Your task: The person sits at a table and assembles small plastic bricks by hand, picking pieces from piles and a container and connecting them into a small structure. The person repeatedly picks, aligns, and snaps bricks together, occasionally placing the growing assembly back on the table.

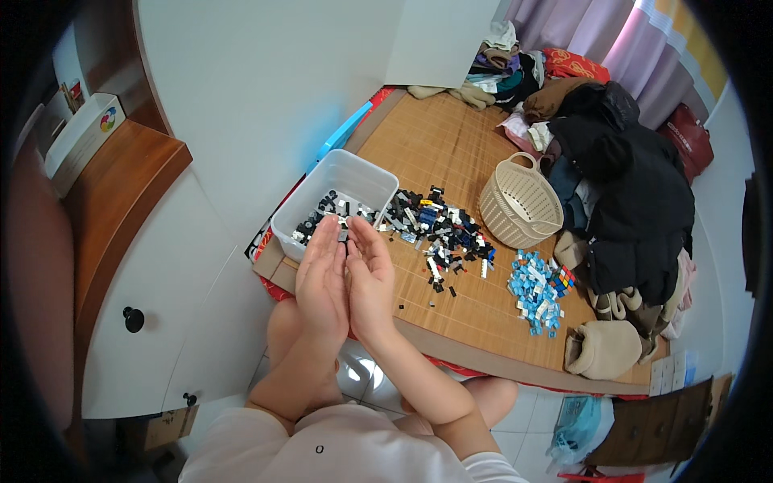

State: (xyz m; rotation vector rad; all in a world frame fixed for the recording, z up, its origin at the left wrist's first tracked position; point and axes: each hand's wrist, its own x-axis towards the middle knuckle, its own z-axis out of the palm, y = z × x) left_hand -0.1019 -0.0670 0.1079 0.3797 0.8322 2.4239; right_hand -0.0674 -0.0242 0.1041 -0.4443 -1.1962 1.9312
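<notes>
Wears a white short-sleeved shirt (322, 463), nearest the camera. Shows at far left a brown, curved wooden shelf (150, 157). Has next, on a tan bamboo mat (427, 137), a translucent white plastic tub (372, 167) containing small black, grey and white plastic bricks (327, 204). Holds left hand (322, 282) and right hand (370, 282) side by side over the tub's near edge, cupped palms upward, with extended, unclenched fingers (326, 237). Cannot tell a few light pieces (344, 220) between their tips as carried or as lying in the tub behind. Displays to the right a loose spread of black, white and blue plastic bricks (447, 225), near a beige perforated plastic basket (503, 213); on its near side, a pile of light blue and white plastic pieces (531, 294) with a multicoloured puzzle cube (562, 281) at the right edge. Includes at far right a heap of dark and beige clothes (636, 185).
</notes>
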